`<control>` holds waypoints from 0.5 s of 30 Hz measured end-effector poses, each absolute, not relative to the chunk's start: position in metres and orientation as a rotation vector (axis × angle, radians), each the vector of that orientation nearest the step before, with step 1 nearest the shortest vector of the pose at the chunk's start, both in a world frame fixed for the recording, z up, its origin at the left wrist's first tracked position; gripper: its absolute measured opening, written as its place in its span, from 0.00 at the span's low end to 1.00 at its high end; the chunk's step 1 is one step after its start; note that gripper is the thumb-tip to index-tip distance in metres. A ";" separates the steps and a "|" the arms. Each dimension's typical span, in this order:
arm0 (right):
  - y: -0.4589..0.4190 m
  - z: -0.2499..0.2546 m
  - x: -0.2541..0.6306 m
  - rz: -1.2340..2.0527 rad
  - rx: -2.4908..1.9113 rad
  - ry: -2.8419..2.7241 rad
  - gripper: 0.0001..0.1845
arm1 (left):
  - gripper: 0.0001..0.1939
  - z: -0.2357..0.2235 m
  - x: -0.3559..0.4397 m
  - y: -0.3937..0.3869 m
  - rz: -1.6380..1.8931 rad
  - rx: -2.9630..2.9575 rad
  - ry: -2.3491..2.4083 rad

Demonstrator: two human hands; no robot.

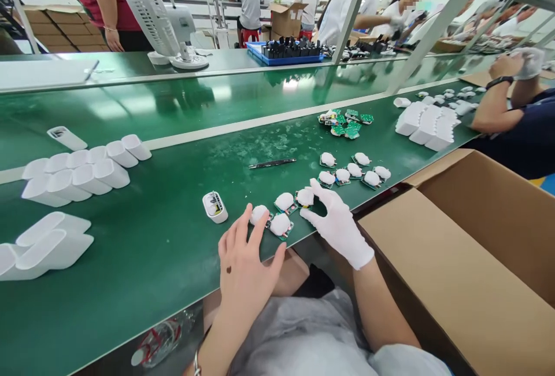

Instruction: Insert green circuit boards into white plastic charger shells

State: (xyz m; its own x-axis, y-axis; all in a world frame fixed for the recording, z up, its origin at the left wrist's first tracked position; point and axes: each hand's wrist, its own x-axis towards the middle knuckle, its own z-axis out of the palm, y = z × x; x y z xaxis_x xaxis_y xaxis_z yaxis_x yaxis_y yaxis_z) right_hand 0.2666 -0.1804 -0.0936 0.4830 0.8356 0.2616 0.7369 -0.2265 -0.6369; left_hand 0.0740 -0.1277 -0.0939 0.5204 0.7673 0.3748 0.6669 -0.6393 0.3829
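Observation:
My left hand [246, 260], bare, is spread low over the bench edge. Its fingertips reach a circuit board topped with a white pad [259, 214], partly hidden by the fingers. In a white glove, my right hand [332, 222] has thumb and forefinger at opposite edges of another padded circuit board [304, 197]. Between the hands lie two more such boards, one at the back [285, 202] and one in front [281, 225]. Left of them stands a white oval housing [215, 207] with parts inside. Black tweezers [272, 163] lie farther back.
White housings [78, 170] stand in rows at left, others [427, 124] at far right. Several padded boards [342, 176] and bare green boards [347, 124] lie right of centre. An open carton [455, 260] adjoins the bench edge. A co-worker's arm [494, 107] is at right.

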 end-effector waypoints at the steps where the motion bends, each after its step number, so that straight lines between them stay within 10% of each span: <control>1: -0.180 -0.094 0.268 0.173 -2.007 -1.293 0.33 | 0.25 -0.094 0.076 -0.128 0.784 2.573 1.220; 8: -0.181 -0.097 0.270 0.147 -2.003 -1.263 0.30 | 0.39 -0.097 0.080 -0.126 0.850 2.529 1.254; 15: -0.181 -0.097 0.270 0.154 -1.985 -1.262 0.31 | 0.19 -0.093 0.082 -0.129 0.767 2.609 1.209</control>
State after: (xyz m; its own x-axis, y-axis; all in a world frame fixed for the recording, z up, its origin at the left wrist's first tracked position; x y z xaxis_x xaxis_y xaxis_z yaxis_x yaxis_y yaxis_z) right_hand 0.2704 -0.1810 -0.0972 0.5031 0.8160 0.2846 0.7240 -0.2181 -0.6544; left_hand 0.0825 -0.1288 -0.0929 0.5403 0.7499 0.3818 0.6648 -0.6585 0.3527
